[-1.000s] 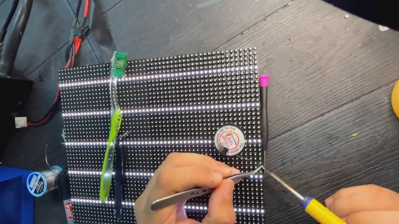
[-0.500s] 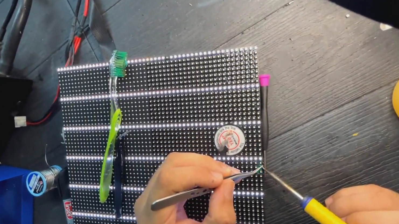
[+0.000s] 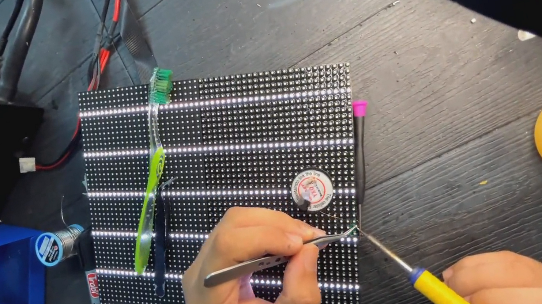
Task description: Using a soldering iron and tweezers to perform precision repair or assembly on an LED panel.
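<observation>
My left hand (image 3: pixel 249 282) pinches tweezers (image 3: pixel 267 258), tips at panel (image 3: pixel 224 138) right edge, steadying part. Right hand (image 3: pixel 509 281) clenched on iron (image 3: pixel 419 274), tip meeting tweezer tips. Panel flat on table (image 3: pixel 414 38).

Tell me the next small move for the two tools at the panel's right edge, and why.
Probably hold the tweezers steady in the left hand and ease the soldering iron, in the right hand, a touch closer. The tweezer tips and the iron's tip already meet at one spot near the right edge of the LED panel, so only fine contact seems left, not a reposition.
</observation>
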